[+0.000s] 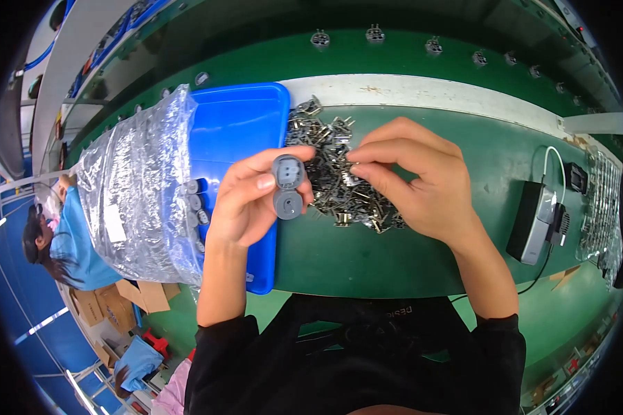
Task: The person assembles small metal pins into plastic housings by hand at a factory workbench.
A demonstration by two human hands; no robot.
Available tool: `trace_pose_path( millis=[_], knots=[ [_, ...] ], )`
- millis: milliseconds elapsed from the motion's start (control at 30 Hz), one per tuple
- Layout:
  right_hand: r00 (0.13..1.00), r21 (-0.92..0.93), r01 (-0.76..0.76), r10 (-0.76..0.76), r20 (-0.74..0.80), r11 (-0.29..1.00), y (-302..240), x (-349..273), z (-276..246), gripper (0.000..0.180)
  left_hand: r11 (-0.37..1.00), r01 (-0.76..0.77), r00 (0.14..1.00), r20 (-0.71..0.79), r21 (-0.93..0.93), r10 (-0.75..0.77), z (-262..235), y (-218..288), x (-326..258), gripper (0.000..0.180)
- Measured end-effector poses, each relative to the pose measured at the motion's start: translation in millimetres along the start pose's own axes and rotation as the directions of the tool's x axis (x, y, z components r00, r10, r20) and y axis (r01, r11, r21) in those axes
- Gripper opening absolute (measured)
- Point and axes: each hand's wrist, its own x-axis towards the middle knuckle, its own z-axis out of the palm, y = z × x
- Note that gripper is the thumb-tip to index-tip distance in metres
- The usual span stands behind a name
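Observation:
In my left hand (246, 190) are two round grey plastic housings, gripped between thumb and fingers. The upper housing (289, 171) turns a lighter face with small slots upward; the lower housing (288, 205) shows a round grey face with a small dark hole. My right hand (422, 176) is closed in a pinch over the heap of small metal pin parts (332, 183). Whatever its fingertips hold is too small to tell from the heap behind. The heap lies on the green tabletop (374, 263), between and beyond both hands.
Left of the heap stands a blue tray (239, 111), with a clear plastic bag (138, 194) of parts over it and grey housings (195, 202) by its mouth. A black-and-silver device (531, 221) with cables sits at right. Metal parts (375, 33) line the green belt beyond a white rail.

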Motion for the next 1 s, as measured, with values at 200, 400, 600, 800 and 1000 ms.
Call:
trace_pose_path(
  millis=[200, 400, 600, 800, 1000],
  knots=[
    [0.962, 0.094, 0.263, -0.268, 0.050, 0.960, -7.7, 3.9, -7.2, 0.020, 0.954, 0.294, 0.954, -0.084, 0.055, -0.289, 36.9, -2.4, 11.9, 0.034],
    [0.945, -0.077, 0.321, -0.314, 0.091, 0.944, -2.5, -0.1, -17.4, 0.025, 0.904, 0.344, 0.936, -0.171, 0.255, -0.309, 48.1, -9.0, 17.3, 0.029],
    [0.936, -0.190, 0.346, -0.323, 0.144, 0.919, -1.1, -5.6, -16.2, 0.027, 0.861, 0.339, 0.940, -0.159, 0.378, -0.301, 51.2, -9.6, 21.2, 0.027],
    [0.960, -0.161, 0.255, -0.230, 0.159, 0.953, -0.1, -16.6, -13.8, 0.033, 0.773, 0.238, 0.971, -0.156, 0.588, -0.180, 52.9, -14.1, 23.8, 0.022],
    [0.990, 0.021, -0.056, 0.052, 0.131, 0.998, -1.6, -20.4, -15.9, 0.032, 0.656, 0.247, 0.967, -0.138, 0.713, -0.215, 59.1, -2.3, 37.7, 0.017]
  ],
)
